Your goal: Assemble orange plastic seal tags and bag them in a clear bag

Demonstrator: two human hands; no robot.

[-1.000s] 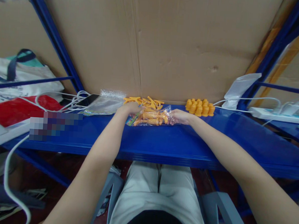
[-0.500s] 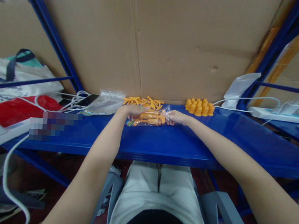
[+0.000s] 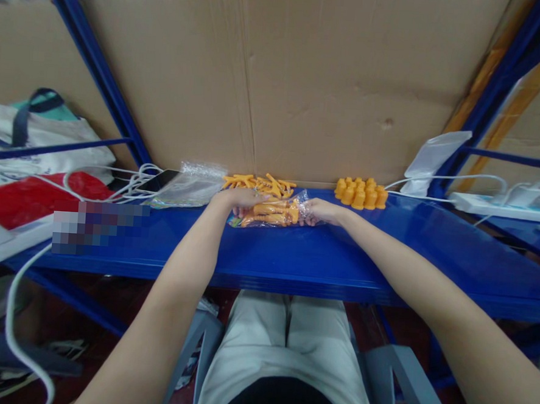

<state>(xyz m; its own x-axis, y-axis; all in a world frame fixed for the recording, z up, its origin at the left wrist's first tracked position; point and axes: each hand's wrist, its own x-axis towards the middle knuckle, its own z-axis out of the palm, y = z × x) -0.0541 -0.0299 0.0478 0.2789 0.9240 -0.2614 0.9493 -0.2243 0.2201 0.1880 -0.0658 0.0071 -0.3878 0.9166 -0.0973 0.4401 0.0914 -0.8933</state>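
A clear plastic bag point(image 3: 273, 216) with orange plastic parts inside lies across the middle of the blue shelf, between my two hands. My left hand point(image 3: 245, 202) is closed on the bag's left end, its fingers partly hidden. At the other end, my right hand point(image 3: 316, 211) grips the crinkled plastic. Right behind the bag is a pile of loose orange branched pieces point(image 3: 259, 183). Farther right stands a tight cluster of orange cup-like pieces point(image 3: 361, 194), apart from my right hand.
Flat clear plastic bags point(image 3: 186, 186) lie left of the pile, beside a dark flat device point(image 3: 160, 181) and white cables point(image 3: 138, 176). A red bag point(image 3: 46, 194) is at the far left. A white power strip point(image 3: 484, 205) sits far right. Cardboard point(image 3: 304, 88) closes off the back.
Almost nothing differs. Both hands stay on the bag's ends, and the loose orange pieces and the cup-like cluster keep their places.
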